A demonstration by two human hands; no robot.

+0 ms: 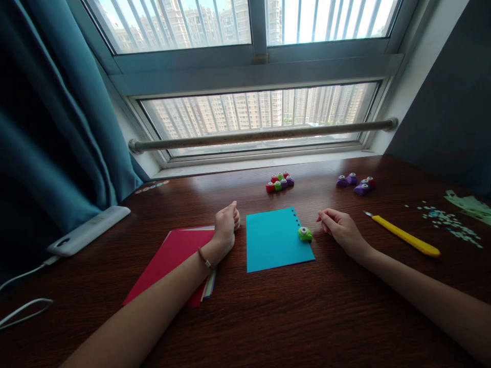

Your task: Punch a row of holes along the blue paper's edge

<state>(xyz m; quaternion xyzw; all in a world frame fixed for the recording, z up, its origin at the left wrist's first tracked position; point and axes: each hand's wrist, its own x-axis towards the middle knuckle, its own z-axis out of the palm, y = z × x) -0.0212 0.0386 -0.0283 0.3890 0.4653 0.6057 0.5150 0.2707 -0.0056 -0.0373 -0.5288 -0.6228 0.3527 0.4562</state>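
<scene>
Dark wood desk (268, 317) under a big window, teal curtain at the left. Red paper stack (172, 260) lies under the left forearm, w/ a blue sheet (274, 240) in the middle. Left hand (225, 225) rests in a loose fist, holding nothing. Right hand (341, 227) is half curled, empty, just beside the green punch (305, 234) sitting on the sheet's right edge, below a row of holes. Seems a pause between punches; next move probably needs gripping the punch and shifting it along the edge.

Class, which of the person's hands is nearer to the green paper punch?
The right hand: it rests just right of the green paper punch. The left hand lies across the blue sheet, on its far left side.
</scene>
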